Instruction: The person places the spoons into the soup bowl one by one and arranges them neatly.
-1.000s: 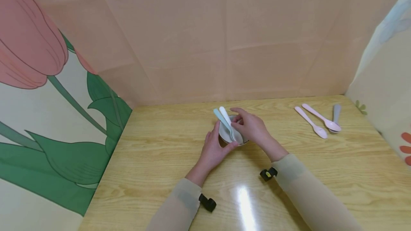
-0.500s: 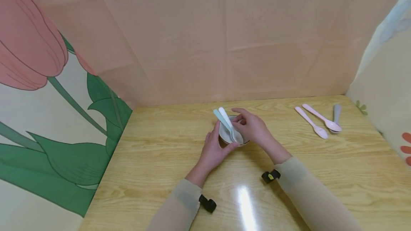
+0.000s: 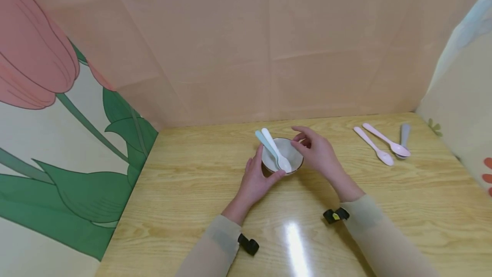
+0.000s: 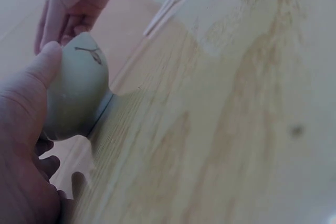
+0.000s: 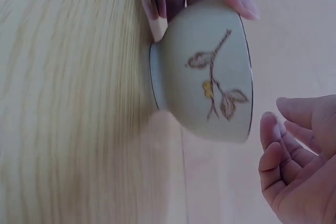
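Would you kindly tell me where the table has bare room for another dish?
Bare table lies between the left hand and the leaf-printed backdrop, with a smaller patch between the right hand and the pink spoons. It is crowded at the bowl and around the gray utensil.

White glare [image 3: 296, 249] streaks the table [image 3: 173, 183] — wrist views dimmer, the left hazily soft.

And it's the head view from up top, facing forward and down at the table [image 3: 173, 208]; low, close and tipped sideways, both wrist views share the bowl [image 5: 176, 82], one from its left, one from its right.
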The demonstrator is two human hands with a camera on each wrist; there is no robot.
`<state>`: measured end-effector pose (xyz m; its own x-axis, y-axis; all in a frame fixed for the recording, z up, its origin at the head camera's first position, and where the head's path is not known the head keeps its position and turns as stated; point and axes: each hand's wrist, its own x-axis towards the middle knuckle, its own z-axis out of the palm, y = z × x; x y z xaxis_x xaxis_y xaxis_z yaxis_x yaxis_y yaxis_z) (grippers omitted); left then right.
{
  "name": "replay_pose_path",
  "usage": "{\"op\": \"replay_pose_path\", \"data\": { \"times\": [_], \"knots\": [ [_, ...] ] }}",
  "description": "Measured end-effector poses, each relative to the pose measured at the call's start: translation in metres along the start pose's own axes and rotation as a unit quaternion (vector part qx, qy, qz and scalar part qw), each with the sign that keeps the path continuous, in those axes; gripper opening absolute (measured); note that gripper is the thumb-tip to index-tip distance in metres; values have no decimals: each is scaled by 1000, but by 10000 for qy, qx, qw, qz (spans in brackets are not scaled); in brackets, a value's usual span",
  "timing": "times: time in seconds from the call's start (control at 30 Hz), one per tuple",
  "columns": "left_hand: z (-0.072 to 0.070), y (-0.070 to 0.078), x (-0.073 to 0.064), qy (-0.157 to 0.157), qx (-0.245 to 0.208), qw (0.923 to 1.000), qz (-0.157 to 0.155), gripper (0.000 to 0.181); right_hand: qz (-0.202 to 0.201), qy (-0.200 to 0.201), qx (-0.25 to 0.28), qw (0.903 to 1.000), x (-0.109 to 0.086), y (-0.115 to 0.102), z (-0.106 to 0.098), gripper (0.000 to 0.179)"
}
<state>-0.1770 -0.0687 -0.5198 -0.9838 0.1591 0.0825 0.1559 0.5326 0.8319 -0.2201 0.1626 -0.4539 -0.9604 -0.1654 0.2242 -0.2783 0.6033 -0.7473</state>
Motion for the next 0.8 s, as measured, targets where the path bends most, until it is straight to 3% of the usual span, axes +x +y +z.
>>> {"op": "replay_pose_path", "data": {
  "times": [0.4, 0.8],
  "knots": [
    [0, 0, 0, 25, 78, 9999, -107, 113, -78, 375, -271, 9989, -8, 19, -31, 48],
    [-1, 3, -2, 6, 58, 10000, -42, 111, 202, 588, -544, 9966, -18, 40, -64, 54]
  ]
}}
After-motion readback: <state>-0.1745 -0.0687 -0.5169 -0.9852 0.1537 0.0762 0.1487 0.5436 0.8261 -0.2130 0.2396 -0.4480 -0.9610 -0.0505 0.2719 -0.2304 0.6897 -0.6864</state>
